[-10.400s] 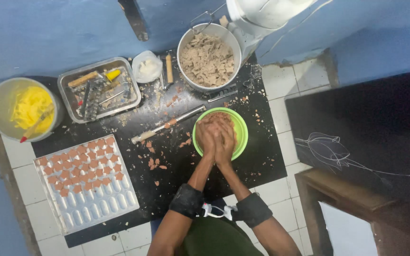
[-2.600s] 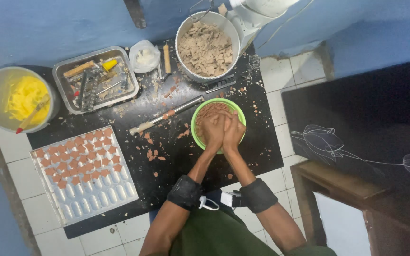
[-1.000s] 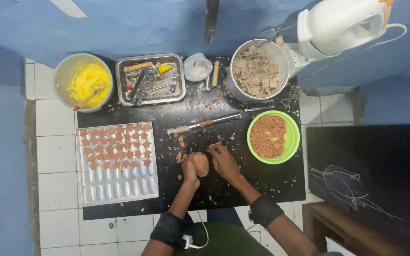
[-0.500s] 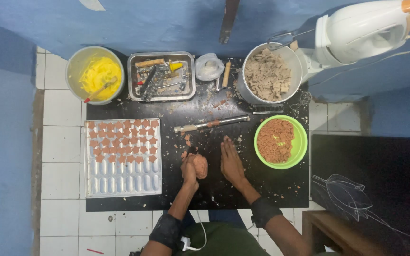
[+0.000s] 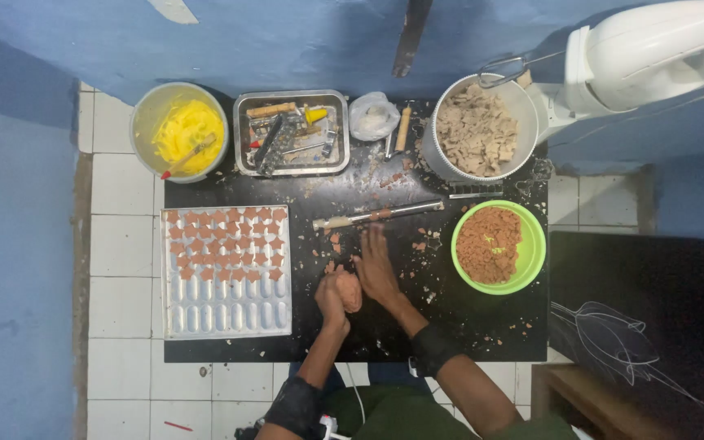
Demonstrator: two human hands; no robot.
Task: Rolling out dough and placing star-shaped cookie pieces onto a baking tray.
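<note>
- Reddish-brown dough, one rounded lump, was cupped in the left hand, the fingers curled closed around it, just above the black board.
- Beside it, the right hand was laid flat on the board with fingers spread, nothing pinched.
- About half of the white moulded tray was filled with small star-shaped pieces; the lower rows were left bare, so roughly half the shaping was judged done.
- More crumbly mix was held in the green bowl, well apart on the right.
- A wooden rolling pin was left lying above the hands, untouched.
</note>
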